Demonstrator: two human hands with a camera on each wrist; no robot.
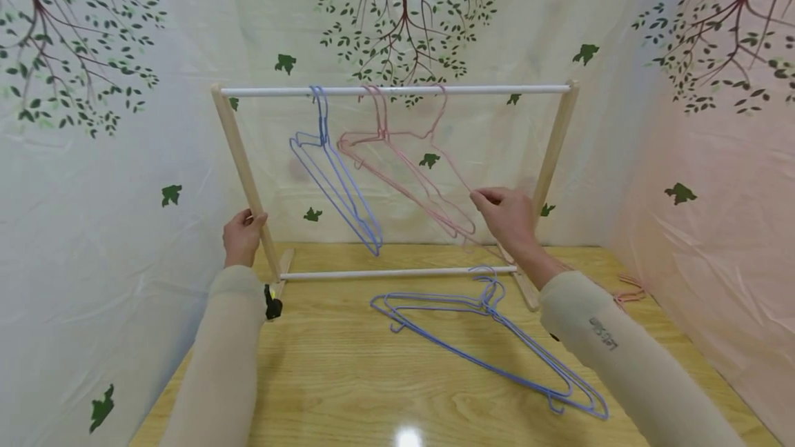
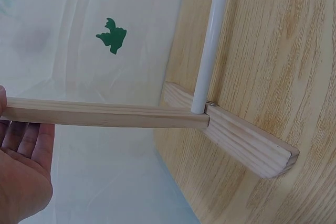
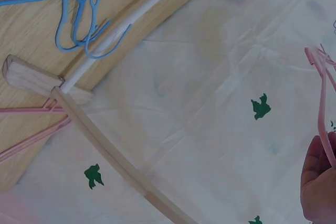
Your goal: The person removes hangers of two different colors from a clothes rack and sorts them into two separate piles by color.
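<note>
My left hand [image 1: 242, 239] holds the left wooden post [image 1: 241, 159] of a small clothes rack. In the left wrist view its fingers [image 2: 31, 145] lie on one side of that post. On the other side, my right hand [image 1: 511, 221] pinches the sloping arm of a pink hanger [image 1: 452, 170]. That hanger's hook is at the white top rail [image 1: 497, 90], right of two other pink hangers [image 1: 410, 165]. Further left, two blue hangers [image 1: 348, 188] hang from the rail. The right wrist view shows the held pink hanger [image 3: 322, 95] rising from the fingers.
Several blue hangers [image 1: 447, 346] lie overlapped on the wooden table [image 1: 335, 392], in front of the rack's white lower bar [image 1: 373, 274]. More pink hangers [image 1: 630, 290] lie at the table's right, partly behind my sleeve. Leaf-patterned sheets [image 1: 689, 150] enclose the sides and back.
</note>
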